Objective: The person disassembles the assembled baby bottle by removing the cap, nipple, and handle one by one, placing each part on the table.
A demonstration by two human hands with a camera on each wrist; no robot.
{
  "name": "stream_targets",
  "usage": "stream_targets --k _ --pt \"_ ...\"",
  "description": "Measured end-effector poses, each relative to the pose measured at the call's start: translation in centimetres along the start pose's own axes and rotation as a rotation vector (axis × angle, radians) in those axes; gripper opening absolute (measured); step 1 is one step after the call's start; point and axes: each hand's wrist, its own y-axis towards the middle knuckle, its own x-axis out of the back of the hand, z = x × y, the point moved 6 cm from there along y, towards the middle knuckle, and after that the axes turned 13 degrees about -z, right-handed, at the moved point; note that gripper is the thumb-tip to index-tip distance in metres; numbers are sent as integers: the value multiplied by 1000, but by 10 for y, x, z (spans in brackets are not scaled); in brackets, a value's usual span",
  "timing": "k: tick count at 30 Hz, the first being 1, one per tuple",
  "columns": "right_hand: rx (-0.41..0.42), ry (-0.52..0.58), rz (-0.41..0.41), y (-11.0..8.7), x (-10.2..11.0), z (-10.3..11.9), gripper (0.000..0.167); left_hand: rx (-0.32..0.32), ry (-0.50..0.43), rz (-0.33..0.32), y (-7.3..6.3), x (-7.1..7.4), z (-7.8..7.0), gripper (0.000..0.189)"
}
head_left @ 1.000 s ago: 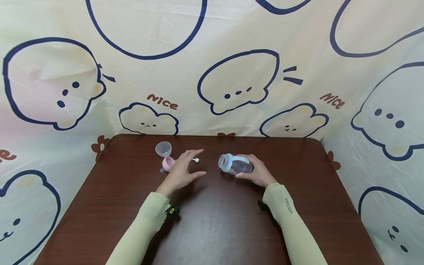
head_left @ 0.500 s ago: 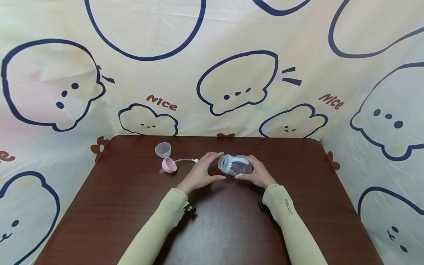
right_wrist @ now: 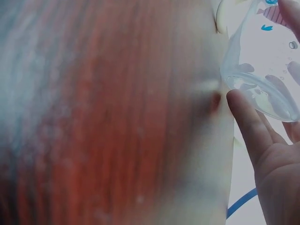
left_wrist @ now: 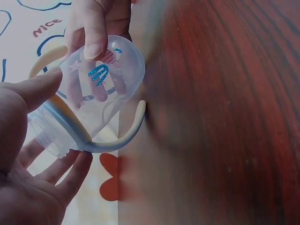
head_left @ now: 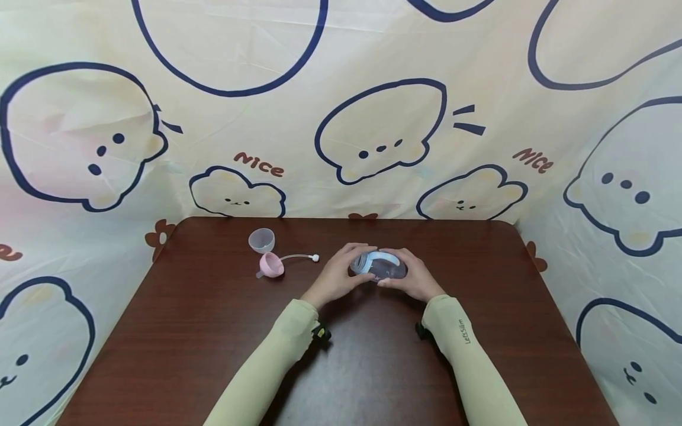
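A clear baby bottle with a light-blue collar and handles lies sideways between both hands, its open mouth toward the left. My right hand holds it round the base end. At the mouth end my left hand grips the neck, thumb on the near side and fingers on the far side. Up close in the left wrist view, the bottle shows printed sea creatures, and one curved handle sticks out. In the right wrist view, fingers of the right hand touch the clear base.
Left of the hands lies a pink lid with a thin straw ending in a white weight. Behind it stands a clear domed cap. A patterned cloth rises behind the brown table.
My left hand has moved right, from over the pink lid and straw to the bottle's neck, and closed round it. The right hand and bottle have stayed in place.
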Motion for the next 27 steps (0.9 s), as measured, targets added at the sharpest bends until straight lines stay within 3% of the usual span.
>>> stream_targets --k 9,27 --pt "-11 -2 5 0 -1 -1 80 -7 -31 -24 1 2 -1 61" --pt "-12 2 3 -1 0 1 80 15 -89 1 5 4 -1 61"
